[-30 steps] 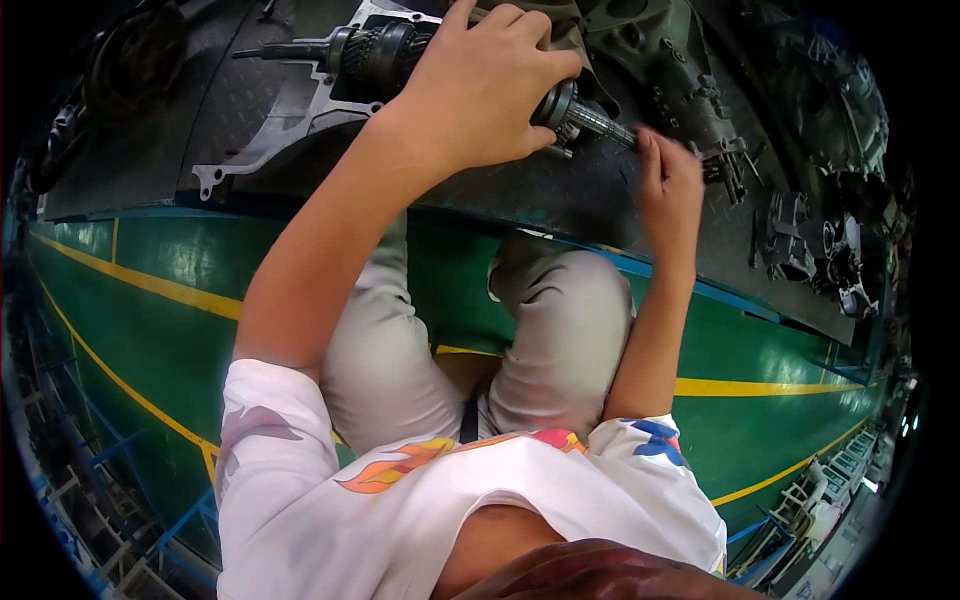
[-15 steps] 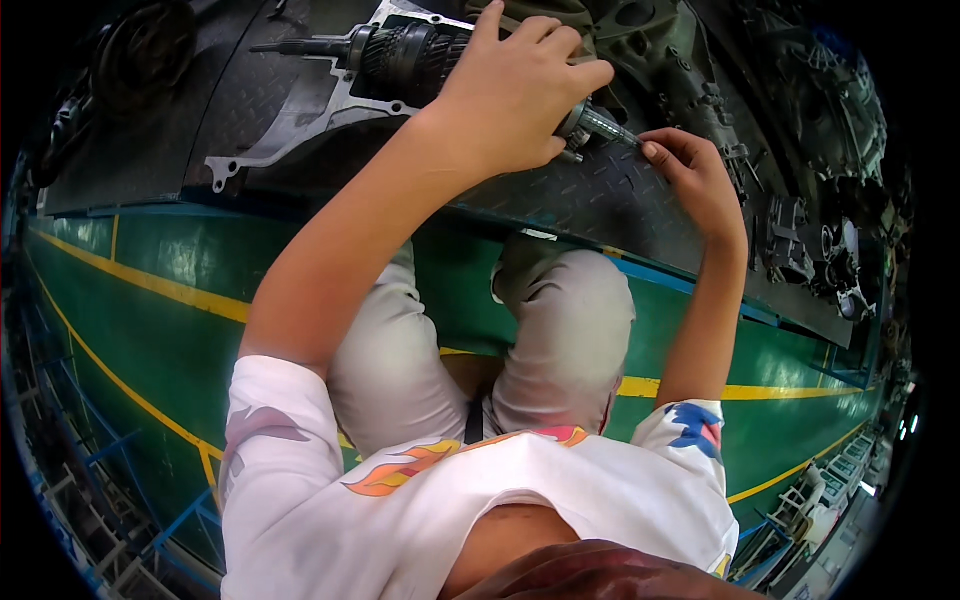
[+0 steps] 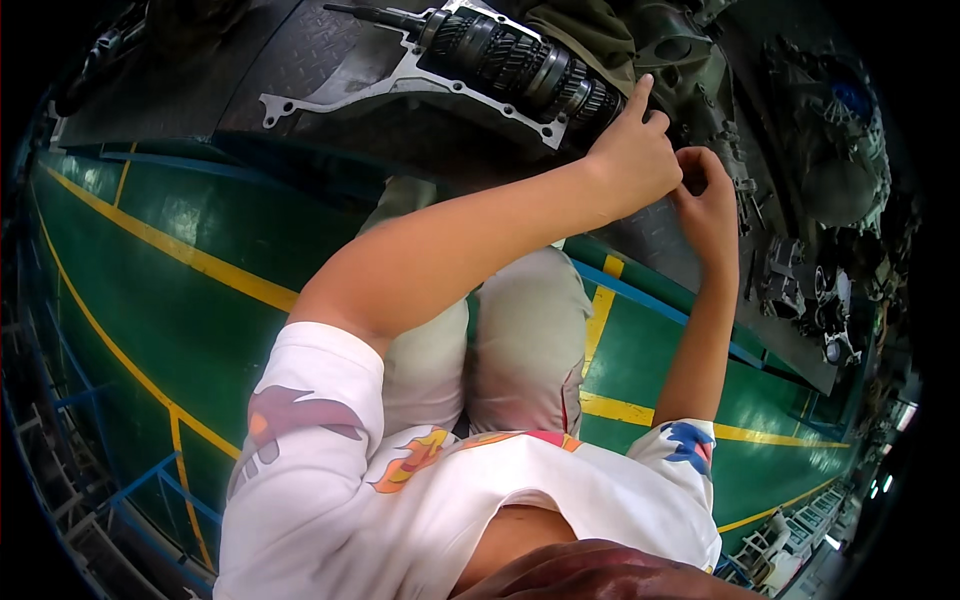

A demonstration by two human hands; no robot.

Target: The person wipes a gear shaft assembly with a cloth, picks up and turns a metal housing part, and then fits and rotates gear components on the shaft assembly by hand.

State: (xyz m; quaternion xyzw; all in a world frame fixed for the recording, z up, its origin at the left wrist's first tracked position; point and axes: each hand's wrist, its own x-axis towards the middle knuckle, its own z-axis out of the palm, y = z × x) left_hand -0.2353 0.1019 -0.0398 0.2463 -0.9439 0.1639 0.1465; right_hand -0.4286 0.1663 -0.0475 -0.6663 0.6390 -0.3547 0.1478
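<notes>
- Holding the left hand (image 3: 632, 158) just beyond the right end of a long, dark steel gear shaft (image 3: 515, 62), with index finger stretched out and others curled; cannot tell whether gripping anything.
- Curling the right hand (image 3: 705, 205) narrowly just beside the left hand; cannot tell what, if anything, is pinched.
- Finding the gear shaft up-left of the left hand, inside a pale-grey, flanged metal housing (image 3: 410, 74) on a black, textured metal bench (image 3: 300, 55); seemingly already seated lengthwise.
- Judging by exposed gears, not yet covered; seemingly unfinished at the end nearest the left hand, hidden from view.
</notes>
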